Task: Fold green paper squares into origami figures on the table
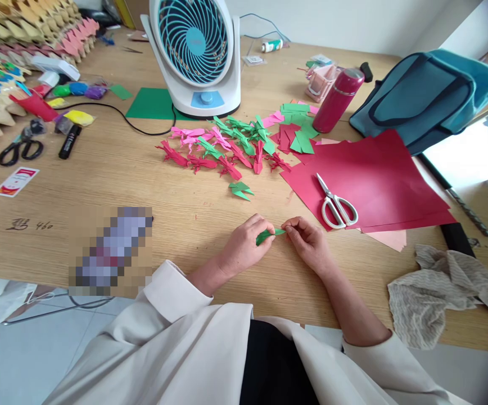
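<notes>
Between my two hands, just above the wooden table, is a small folded piece of green paper [265, 236]. My left hand [250, 241] is closed around its wider part. The fingertips of my right hand [305, 239] pinch its narrow right tip. Part of the paper is hidden by my left fingers. Beyond my hands lies a separate green folded paper piece [240, 190]. Farther back is a loose pile of folded paper figures [229, 147] in green, pink and red.
White-handled scissors [339, 207] rest on red paper sheets [379, 174] to the right. A fan [204, 67] stands at the back. A red flask [339, 101] and a teal bag [421, 101] are back right. A crumpled cloth [442, 292] lies right. Black-handled scissors [19, 151] lie left.
</notes>
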### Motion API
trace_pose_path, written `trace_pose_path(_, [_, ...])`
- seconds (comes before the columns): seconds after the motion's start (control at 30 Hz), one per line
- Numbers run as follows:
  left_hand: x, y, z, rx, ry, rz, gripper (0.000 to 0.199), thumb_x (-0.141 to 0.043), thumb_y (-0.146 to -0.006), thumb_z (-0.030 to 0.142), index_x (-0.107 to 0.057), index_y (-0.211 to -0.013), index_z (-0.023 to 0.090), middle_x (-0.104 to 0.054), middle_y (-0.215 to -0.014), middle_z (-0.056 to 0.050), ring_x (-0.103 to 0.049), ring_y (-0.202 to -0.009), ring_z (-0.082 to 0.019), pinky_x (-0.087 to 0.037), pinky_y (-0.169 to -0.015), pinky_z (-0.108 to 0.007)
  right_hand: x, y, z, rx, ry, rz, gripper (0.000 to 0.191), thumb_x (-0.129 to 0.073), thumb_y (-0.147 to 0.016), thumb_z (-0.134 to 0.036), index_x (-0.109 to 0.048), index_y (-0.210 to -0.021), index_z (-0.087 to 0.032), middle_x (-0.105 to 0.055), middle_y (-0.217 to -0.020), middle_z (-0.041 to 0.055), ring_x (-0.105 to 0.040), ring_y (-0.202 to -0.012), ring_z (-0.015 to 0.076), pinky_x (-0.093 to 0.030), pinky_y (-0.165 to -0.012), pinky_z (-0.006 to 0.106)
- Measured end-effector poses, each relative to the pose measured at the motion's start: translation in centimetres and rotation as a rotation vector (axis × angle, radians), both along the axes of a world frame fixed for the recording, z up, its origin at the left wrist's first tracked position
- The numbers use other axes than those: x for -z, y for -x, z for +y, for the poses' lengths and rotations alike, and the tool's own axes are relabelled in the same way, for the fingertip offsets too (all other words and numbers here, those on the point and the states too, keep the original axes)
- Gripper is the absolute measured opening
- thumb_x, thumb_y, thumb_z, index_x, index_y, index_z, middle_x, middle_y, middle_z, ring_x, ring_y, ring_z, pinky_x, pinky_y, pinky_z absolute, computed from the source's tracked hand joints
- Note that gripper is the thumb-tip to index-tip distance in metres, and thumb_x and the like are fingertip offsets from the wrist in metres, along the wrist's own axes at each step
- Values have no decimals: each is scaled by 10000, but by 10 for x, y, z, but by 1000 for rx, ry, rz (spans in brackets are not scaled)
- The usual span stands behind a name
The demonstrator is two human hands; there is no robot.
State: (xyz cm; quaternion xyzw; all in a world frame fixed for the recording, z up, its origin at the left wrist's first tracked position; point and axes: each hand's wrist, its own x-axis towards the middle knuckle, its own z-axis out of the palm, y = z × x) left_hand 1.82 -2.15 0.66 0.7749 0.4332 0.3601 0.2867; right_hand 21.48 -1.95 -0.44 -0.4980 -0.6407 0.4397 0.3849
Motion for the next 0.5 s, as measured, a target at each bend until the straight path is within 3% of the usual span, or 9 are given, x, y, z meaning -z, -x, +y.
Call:
trace_pose_path(0.27, [1,1,1,8,11,-58,182,-559,-886,84,-665,-964,209,-603,-923,-28,-609,-895,-148,-486,-839,-264,-8,0,0,-82,-59,-111,112,-529,-933,-253,-625,-904,-203,-558,-760,4,-453,-635,131,-366,-580,276])
trace_pose_path(0.5, [5,1,1,16,13,-55,255,-558,-880,62,-704,-1016,221,-596,-941,-30,-614,-887,-137,-501,-838,-247,-9,0,-1,-107,-74,-110,108,-555,-926,-266,-635,-895,-200,-588,-813,22,-501,-694,142,-394,-619,281])
